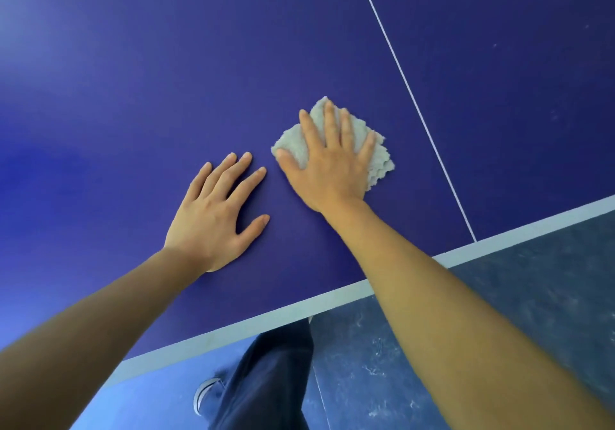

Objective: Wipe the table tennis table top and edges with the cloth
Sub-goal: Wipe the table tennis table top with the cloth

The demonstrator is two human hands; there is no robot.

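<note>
The right hand (332, 160) lies flat with fingers spread on the pale cloth (376, 160), and the left hand (216, 216) rests open-fingered on the blue table (133, 97) just beside it.

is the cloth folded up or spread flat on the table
Folded: the cloth shows stacked layered edges at its right side, bunched small under the flat right hand.

Counts, head view:
- hands: 2, left hand (216, 216) and right hand (327, 163)
- cloth (376, 160): 1
- table (133, 80): 1
- white lines on table: 2, centre line (412, 97) and edge band (293, 306)
- trouser leg (269, 379): 1
- shoe (204, 393): 1
</note>
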